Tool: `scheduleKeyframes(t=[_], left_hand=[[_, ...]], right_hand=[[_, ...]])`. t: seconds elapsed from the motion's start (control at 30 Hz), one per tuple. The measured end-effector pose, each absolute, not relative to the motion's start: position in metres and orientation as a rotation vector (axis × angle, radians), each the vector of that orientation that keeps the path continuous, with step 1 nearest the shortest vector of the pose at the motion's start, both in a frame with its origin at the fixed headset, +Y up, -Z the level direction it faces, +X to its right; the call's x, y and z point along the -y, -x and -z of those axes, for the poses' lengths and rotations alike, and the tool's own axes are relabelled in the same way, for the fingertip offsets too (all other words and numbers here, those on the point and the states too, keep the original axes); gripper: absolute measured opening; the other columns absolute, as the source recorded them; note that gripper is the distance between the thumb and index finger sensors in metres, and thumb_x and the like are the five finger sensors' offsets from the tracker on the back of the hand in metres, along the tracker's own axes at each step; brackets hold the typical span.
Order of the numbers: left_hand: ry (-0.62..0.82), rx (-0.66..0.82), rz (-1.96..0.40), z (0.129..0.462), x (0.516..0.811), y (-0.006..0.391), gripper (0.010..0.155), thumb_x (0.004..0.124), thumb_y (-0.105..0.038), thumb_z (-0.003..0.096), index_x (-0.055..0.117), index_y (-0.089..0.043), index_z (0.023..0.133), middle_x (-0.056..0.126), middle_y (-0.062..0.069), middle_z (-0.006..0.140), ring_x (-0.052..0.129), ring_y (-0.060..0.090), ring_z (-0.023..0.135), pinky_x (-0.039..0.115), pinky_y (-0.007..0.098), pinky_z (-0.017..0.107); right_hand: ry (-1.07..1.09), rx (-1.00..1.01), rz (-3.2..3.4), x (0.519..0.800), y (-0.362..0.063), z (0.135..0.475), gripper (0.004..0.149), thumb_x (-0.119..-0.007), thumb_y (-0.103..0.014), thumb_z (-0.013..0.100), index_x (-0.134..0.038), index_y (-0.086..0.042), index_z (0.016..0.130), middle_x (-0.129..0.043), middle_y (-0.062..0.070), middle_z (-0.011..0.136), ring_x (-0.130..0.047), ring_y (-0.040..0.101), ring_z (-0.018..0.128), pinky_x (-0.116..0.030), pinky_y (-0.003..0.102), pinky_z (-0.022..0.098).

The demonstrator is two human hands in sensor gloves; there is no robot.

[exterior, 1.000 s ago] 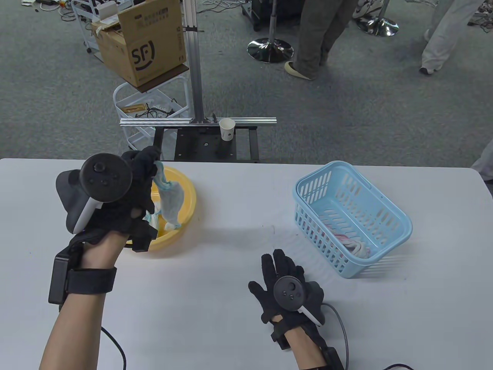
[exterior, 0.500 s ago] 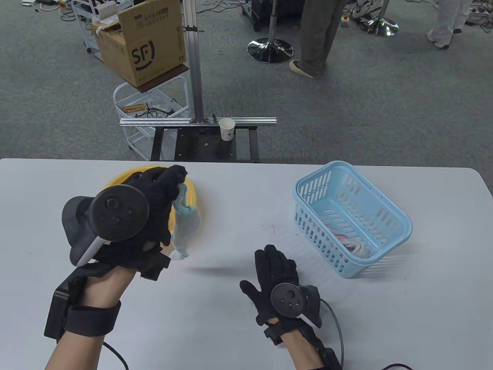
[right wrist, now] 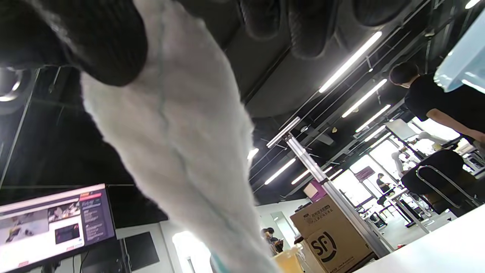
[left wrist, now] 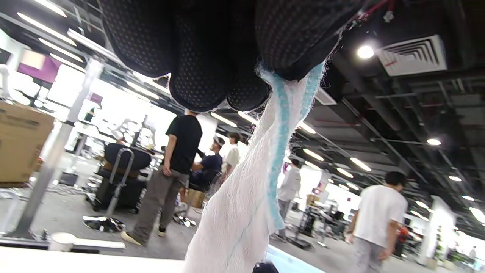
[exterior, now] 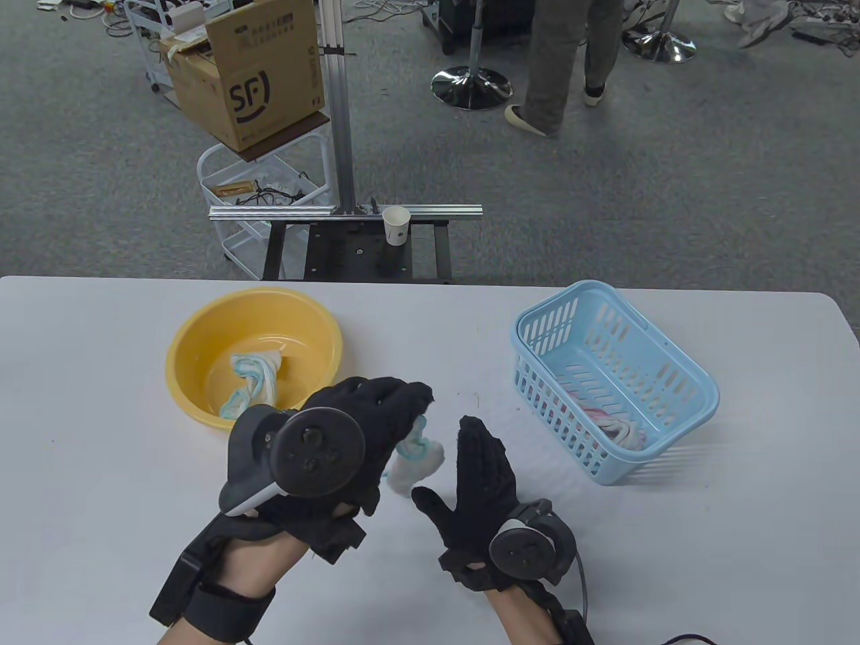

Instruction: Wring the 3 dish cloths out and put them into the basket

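Observation:
My left hand (exterior: 410, 416) pinches the top of a white dish cloth with a blue edge (exterior: 413, 467) and holds it above the table's near middle. In the left wrist view the cloth (left wrist: 242, 212) hangs down from my curled fingers (left wrist: 201, 57). My right hand (exterior: 449, 470) is beside it with straight fingers and the thumb under the cloth's lower end. The cloth (right wrist: 182, 151) fills the right wrist view between thumb and fingers. Another twisted blue-white cloth (exterior: 252, 379) lies in the yellow basin (exterior: 195, 336). A pink-white cloth (exterior: 618, 426) lies in the blue basket (exterior: 557, 420).
The basket stands at the right of the white table, the basin at the left. Behind the far edge are a metal frame with a paper cup (exterior: 396, 225), a cardboard box (exterior: 248, 74) and people walking on the carpet.
My left hand has carried the cloth out of the basin, right and toward me. My right hand has lifted off the table and turned its palm toward the cloth.

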State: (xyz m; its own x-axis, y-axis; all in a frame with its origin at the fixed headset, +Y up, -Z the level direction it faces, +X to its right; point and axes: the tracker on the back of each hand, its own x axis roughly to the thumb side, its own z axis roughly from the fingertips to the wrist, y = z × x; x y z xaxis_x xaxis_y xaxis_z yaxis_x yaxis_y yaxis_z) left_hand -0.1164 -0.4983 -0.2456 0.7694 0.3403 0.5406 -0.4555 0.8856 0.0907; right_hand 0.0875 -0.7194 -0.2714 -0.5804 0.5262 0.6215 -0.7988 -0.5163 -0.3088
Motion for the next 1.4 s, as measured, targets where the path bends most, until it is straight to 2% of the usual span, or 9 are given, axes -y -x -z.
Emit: scheduleKeyframes(t=[0.13, 0.23, 0.4, 0.53, 0.73, 0.97, 1.1, 1.27, 1.4], left_hand=[[-0.179, 0.613, -0.485, 0.237, 0.51, 0.106, 0.047, 0.084, -0.03, 0.0478, 0.085, -0.031, 0.095, 0.088, -0.004, 0.09, 0.095, 0.026, 0.077, 0.076, 0.052, 0.065], [-0.174, 0.639, -0.512, 0.232, 0.519, 0.103, 0.047, 0.084, -0.03, 0.0477, 0.085, -0.031, 0.094, 0.089, -0.004, 0.09, 0.096, 0.026, 0.076, 0.076, 0.052, 0.064], [-0.17, 0.652, -0.563, 0.225, 0.539, 0.108, 0.047, 0.084, -0.03, 0.0476, 0.086, -0.03, 0.094, 0.09, -0.003, 0.089, 0.096, 0.025, 0.075, 0.076, 0.051, 0.064], [-0.175, 0.626, -0.649, 0.227, 0.557, 0.12, 0.047, 0.084, -0.03, 0.0474, 0.086, -0.03, 0.094, 0.091, -0.003, 0.088, 0.098, 0.025, 0.074, 0.077, 0.051, 0.063], [-0.128, 0.52, -0.816, 0.253, 0.6, 0.141, 0.047, 0.085, -0.03, 0.0472, 0.086, -0.029, 0.094, 0.091, -0.003, 0.087, 0.098, 0.025, 0.073, 0.078, 0.051, 0.063], [0.052, 0.289, -0.977, 0.301, 0.695, 0.166, 0.047, 0.085, -0.029, 0.0463, 0.087, -0.027, 0.093, 0.092, -0.002, 0.085, 0.099, 0.025, 0.07, 0.079, 0.051, 0.062], [0.208, 0.237, -1.046, 0.312, 0.743, 0.169, 0.047, 0.085, -0.029, 0.046, 0.087, -0.026, 0.092, 0.093, -0.001, 0.084, 0.099, 0.026, 0.07, 0.078, 0.052, 0.061], [0.349, 0.2, -1.096, 0.312, 0.782, 0.168, 0.047, 0.085, -0.029, 0.0463, 0.086, -0.025, 0.093, 0.092, 0.0, 0.085, 0.098, 0.027, 0.072, 0.077, 0.053, 0.063], [0.439, 0.164, -1.137, 0.312, 0.798, 0.167, 0.048, 0.084, -0.03, 0.047, 0.084, -0.025, 0.095, 0.089, 0.001, 0.088, 0.094, 0.029, 0.076, 0.073, 0.054, 0.066]], right_hand=[[-0.525, 0.766, -2.076, 0.72, -0.094, 0.273, 0.088, -0.084, -0.052, 0.048, -0.029, -0.015, 0.106, -0.067, 0.012, 0.097, -0.075, 0.042, 0.085, -0.057, 0.066, 0.067], [-0.441, 0.78, -2.036, 0.721, -0.1, 0.276, 0.072, -0.085, -0.042, 0.049, -0.049, -0.011, 0.103, -0.085, 0.01, 0.078, -0.091, 0.037, 0.068, -0.068, 0.062, 0.062], [-0.279, 0.742, -1.929, 0.728, -0.115, 0.281, 0.061, -0.084, -0.039, 0.049, -0.062, -0.009, 0.098, -0.093, 0.009, 0.067, -0.099, 0.033, 0.056, -0.075, 0.06, 0.056], [-0.134, 0.747, -1.783, 0.733, -0.132, 0.284, 0.059, -0.082, -0.043, 0.049, -0.069, -0.007, 0.094, -0.097, 0.009, 0.06, -0.101, 0.033, 0.048, -0.078, 0.059, 0.053], [-0.002, 0.693, -1.603, 0.744, -0.148, 0.29, 0.06, -0.082, -0.048, 0.048, -0.075, -0.005, 0.09, -0.103, 0.013, 0.06, -0.105, 0.037, 0.049, -0.08, 0.059, 0.052], [0.045, 0.653, -1.53, 0.747, -0.149, 0.291, 0.054, -0.086, -0.034, 0.048, -0.073, -0.005, 0.091, -0.102, 0.013, 0.064, -0.107, 0.035, 0.049, -0.082, 0.058, 0.051], [0.03, 0.604, -1.527, 0.749, -0.144, 0.292, 0.052, -0.085, -0.029, 0.049, -0.07, -0.008, 0.094, -0.099, 0.014, 0.07, -0.104, 0.035, 0.052, -0.08, 0.058, 0.053], [-0.006, 0.518, -1.546, 0.753, -0.134, 0.296, 0.052, -0.083, -0.025, 0.05, -0.067, -0.014, 0.098, -0.094, 0.014, 0.076, -0.1, 0.036, 0.057, -0.077, 0.06, 0.056], [-0.03, 0.481, -1.553, 0.754, -0.132, 0.298, 0.051, -0.082, -0.024, 0.05, -0.067, -0.016, 0.098, -0.092, 0.015, 0.077, -0.099, 0.036, 0.058, -0.076, 0.06, 0.056]])
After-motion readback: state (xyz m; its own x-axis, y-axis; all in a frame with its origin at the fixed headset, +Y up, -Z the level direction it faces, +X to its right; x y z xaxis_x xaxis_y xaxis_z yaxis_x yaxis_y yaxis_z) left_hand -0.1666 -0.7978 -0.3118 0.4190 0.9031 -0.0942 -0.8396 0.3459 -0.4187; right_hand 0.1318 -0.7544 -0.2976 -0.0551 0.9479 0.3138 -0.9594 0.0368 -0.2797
